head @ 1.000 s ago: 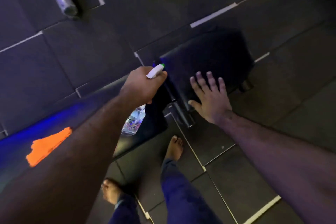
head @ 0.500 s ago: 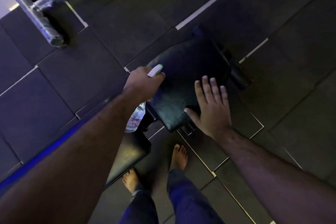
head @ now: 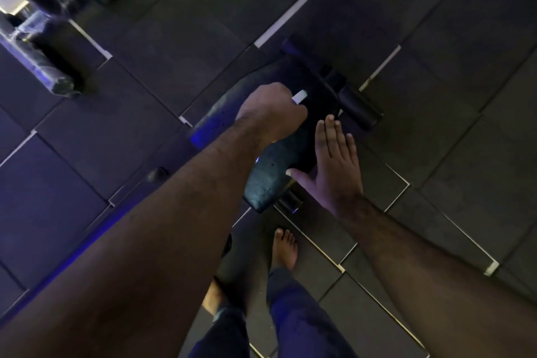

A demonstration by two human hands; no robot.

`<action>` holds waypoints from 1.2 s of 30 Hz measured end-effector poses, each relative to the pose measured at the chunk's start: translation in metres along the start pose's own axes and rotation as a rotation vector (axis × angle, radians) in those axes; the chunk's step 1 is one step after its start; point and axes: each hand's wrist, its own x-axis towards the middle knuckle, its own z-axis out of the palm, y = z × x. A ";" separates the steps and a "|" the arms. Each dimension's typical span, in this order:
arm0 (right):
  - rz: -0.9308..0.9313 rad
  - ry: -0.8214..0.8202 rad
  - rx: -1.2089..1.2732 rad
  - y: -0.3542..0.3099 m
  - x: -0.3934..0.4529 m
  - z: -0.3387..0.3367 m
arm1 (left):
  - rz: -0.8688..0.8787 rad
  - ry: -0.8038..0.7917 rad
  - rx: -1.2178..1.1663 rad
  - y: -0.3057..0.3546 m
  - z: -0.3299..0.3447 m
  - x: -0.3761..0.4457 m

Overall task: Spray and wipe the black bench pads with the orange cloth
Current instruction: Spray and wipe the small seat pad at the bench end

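A black bench pad (head: 270,180) lies in the middle of the view, speckled with small droplets. My left hand (head: 271,109) is over its far half, shut on a spray bottle whose white nozzle (head: 300,95) pokes out past my knuckles; the bottle's body is hidden under my hand and forearm. My right hand (head: 334,167) is open with fingers together, hovering flat at the pad's right edge, thumb over the pad. The orange cloth is out of view.
Dark rubber floor tiles with pale seams surround the bench. A black roller pad (head: 359,109) sticks out at the bench's far right. A weight rack foot and bar (head: 37,67) stand at upper left. My bare feet (head: 284,248) are just below the pad.
The view has shifted so the orange cloth and lower pad dropped out of sight. My left hand with the bottle moved farther over the seat pad; my right hand followed alongside.
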 end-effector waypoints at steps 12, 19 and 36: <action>-0.008 -0.047 -0.004 -0.014 -0.003 -0.009 | -0.146 -0.120 -0.112 -0.100 0.043 -0.110; -0.005 -0.057 -0.008 -0.014 -0.006 -0.012 | -0.234 -0.085 -0.343 -0.116 0.043 -0.122; -0.082 -0.159 0.030 -0.123 -0.033 -0.030 | -0.152 0.288 -0.481 -0.183 -0.013 -0.175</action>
